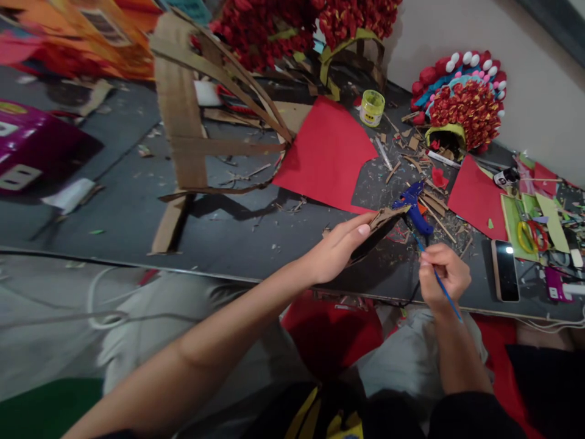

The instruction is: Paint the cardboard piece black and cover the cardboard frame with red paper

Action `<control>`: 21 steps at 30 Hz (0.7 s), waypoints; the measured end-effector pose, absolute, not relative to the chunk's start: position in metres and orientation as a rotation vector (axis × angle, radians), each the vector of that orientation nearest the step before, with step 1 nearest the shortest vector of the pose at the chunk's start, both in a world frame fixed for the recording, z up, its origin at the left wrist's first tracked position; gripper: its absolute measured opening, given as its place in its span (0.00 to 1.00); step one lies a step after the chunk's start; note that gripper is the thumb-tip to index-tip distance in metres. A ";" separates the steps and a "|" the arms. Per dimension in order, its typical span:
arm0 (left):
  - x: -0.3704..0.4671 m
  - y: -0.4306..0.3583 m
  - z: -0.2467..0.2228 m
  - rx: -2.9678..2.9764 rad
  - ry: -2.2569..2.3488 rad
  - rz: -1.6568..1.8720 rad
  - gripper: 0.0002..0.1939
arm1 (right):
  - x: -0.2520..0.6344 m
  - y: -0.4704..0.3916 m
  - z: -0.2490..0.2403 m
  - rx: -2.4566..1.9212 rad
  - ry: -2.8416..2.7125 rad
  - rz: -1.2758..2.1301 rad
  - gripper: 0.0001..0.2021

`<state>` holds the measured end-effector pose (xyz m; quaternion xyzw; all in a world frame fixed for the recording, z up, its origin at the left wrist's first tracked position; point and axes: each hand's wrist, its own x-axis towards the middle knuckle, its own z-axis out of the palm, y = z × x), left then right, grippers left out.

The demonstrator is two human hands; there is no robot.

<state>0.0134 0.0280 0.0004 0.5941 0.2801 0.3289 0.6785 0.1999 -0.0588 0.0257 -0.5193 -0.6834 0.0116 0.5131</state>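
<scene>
My left hand (339, 247) grips a piece of cardboard (388, 221), tilted over the table's front edge. Its underside looks black, and the fingers partly cover it. In my right hand (444, 275) is a thin blue paintbrush (442, 286), pinched between thumb and fingers. The brush tip reaches up to the right end of the cardboard; whether it touches cannot be made out. Just behind that end lies a blue glue gun (415, 207). A large red sheet (326, 158) lies flat beyond my left hand.
A cardboard strip frame (180, 110) stands at left, near a shiny purple box (41, 146). Behind are a yellow jar (372, 108) and a red flowered headpiece (466, 110). At right lie a phone (505, 271), scissors (532, 236) and a second red sheet (478, 198). Scraps litter the table.
</scene>
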 end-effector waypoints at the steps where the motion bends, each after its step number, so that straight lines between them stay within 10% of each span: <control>1: 0.013 0.028 0.000 1.328 0.628 0.735 0.40 | 0.200 -0.059 0.026 -1.259 -1.648 0.012 0.09; 21: 0.011 0.028 0.007 1.418 0.567 0.746 0.37 | 0.186 -0.062 0.033 -1.085 -1.812 -0.029 0.10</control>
